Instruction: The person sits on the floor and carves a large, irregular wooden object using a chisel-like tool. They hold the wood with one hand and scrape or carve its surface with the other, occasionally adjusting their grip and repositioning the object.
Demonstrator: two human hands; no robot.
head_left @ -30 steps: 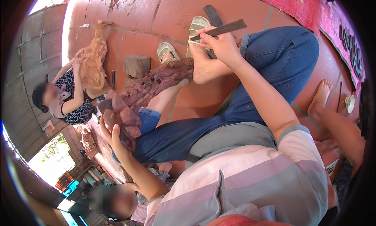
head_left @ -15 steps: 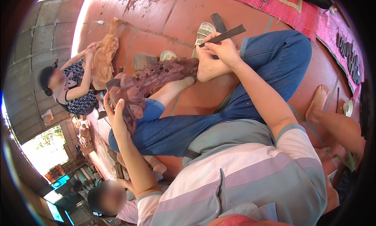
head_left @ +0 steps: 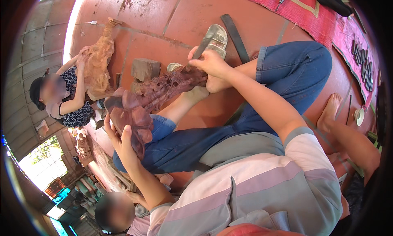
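A long reddish-brown wood carving (head_left: 163, 88) lies across my shins, its surface pierced and knobbly toward the far end. My left hand (head_left: 123, 144) is closed round the smooth, rounded near end, thumb on one side and fingers on the other. Over at the far end, my right hand (head_left: 211, 63) pinches a dark flat strip (head_left: 202, 47). The strip stands tilted upward, its lower tip at the carving beside my bare foot. Whether that tip touches the wood I cannot tell.
Another dark flat bar (head_left: 235, 37) lies beside a pale sandal (head_left: 216, 36). A wooden block (head_left: 145, 69) is past the carving. At left a person handles a lighter carving (head_left: 102, 64). Several tools (head_left: 362, 62) lie on a pink mat at right. Someone's bare leg (head_left: 352, 133) is nearby.
My right hand has moved left and lower with the strip, from above my foot to the carving's far end. The strip has turned steeper. My left hand keeps its hold.
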